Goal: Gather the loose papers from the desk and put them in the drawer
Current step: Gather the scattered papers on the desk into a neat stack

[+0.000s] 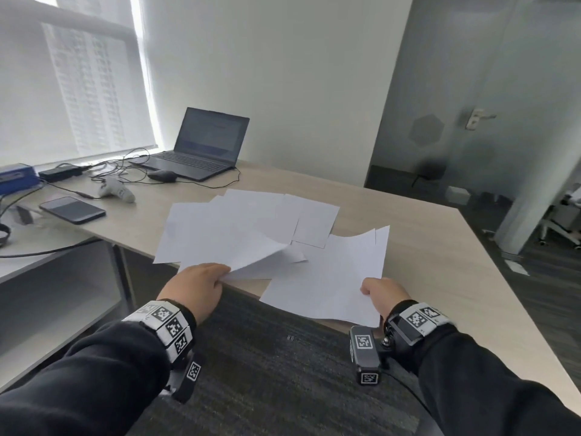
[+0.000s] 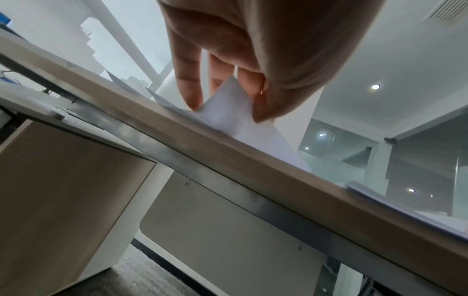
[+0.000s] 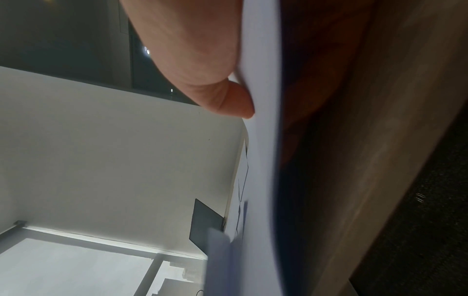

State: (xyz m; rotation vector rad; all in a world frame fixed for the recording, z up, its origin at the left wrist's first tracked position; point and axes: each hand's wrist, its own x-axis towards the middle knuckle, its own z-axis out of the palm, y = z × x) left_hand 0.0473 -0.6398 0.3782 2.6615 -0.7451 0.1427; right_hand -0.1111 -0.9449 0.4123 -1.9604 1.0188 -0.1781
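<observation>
Several white loose papers lie overlapped across the pale wooden desk. At the desk's near edge my left hand pinches the corner of a lifted, curling sheet; the left wrist view shows that corner between fingers and thumb. My right hand grips the near right edge of a thin stack of sheets that overhangs the desk edge. In the right wrist view, the thumb presses on that stack. No drawer front is plainly visible.
An open laptop, a mouse, cables, a white controller and a phone sit at the desk's far left. A lower side unit stands under the desk to the left. Dark carpet lies below me.
</observation>
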